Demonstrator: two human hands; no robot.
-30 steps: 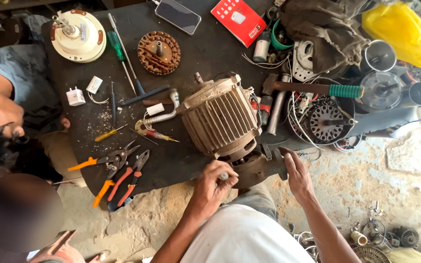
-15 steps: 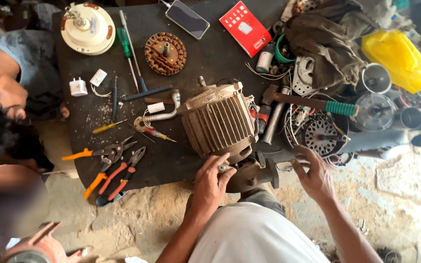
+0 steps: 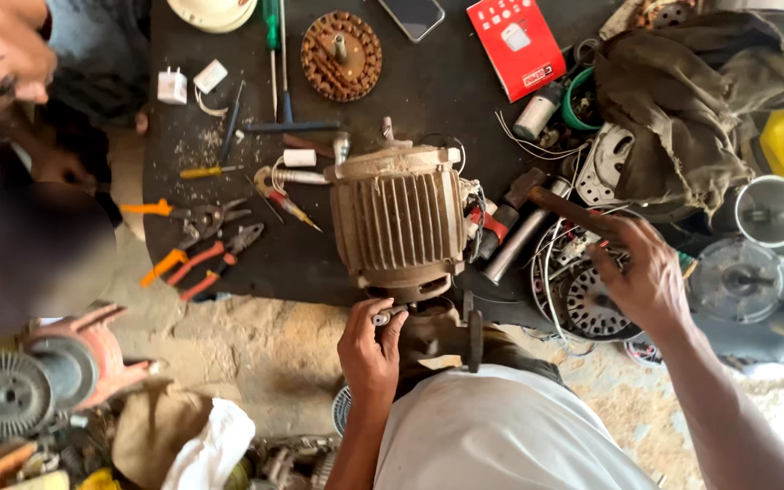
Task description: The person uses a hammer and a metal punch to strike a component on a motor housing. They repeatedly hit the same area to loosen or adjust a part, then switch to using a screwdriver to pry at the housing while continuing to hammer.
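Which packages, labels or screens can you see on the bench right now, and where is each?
Red box: flat rectangular carton, top centre-right of the dark bench, red with small white pictures and a white panel.
Phone: top edge, left of the red box, dark blank screen, pale rim, partly cut off.
No other labels are clear enough to tell.

Tan ribbed motor (image 3: 398, 220), red box (image 3: 515, 47), orange-handled pliers (image 3: 200, 263) (black mat (image 3: 428, 91)).
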